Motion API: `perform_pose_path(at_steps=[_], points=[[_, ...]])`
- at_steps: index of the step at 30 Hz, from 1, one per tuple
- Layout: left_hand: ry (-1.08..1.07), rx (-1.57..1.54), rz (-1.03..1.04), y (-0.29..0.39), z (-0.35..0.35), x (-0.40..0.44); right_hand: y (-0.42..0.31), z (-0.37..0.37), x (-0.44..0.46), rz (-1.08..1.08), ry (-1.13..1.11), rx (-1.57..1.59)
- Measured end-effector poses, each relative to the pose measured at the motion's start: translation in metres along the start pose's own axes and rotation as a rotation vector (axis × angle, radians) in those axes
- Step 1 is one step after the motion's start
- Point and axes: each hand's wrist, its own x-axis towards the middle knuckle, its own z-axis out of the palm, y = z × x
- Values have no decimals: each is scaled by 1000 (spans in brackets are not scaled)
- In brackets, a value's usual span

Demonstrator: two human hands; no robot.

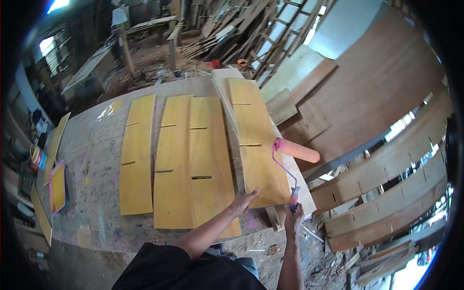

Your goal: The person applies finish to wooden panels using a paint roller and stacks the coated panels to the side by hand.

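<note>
A yellow-painted wooden board (263, 169) with two narrow slots lies tilted on paler boards at the right side of the table. My left hand (243, 201) grips its near left corner, thumb over the top; the other fingers are partly hidden. In my right hand (293, 216), the fingers wrap around the handle of a paint roller (296, 149). Its pink-orange sleeve is over the board's right edge, and I cannot tell whether it touches the wood. To the left lie similar slotted boards: a separate one (137, 154) and two side by side, one (173, 193) against another (209, 150).
The worn table (96, 179) bears a paint tray (58, 188) with yellow inside and a pink rim at the far left. A bucket (38, 157) stands beyond it. Large plywood (382, 82) and slotted unpainted boards (382, 179) lean at right. Scrap timber fills the background.
</note>
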Motion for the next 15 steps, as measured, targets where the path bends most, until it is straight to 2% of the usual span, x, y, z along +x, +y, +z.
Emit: perform_pose_path(at_steps=[1,3,5,8,11,13,15], points=[[29,-12,11,-3,-7,2,1,-1,-3,-12,-31,2],[-72,93,148,-8,-17,9,0,3,-5,-44,-8,51],[10,76,216,12,-16,-9,-31,-6,-10,37,-92,83],[38,230,124,37,-16,-44,-34,-9,-16,0,-117,78],[123,191,217,56,-21,-94,-24,-10,-20,-22,-124,267],[170,164,234,58,-46,-120,-29,-22,-16,-55,-171,229],[271,365,115,69,-74,-154,-24,-23,-13,-55,-179,289]])
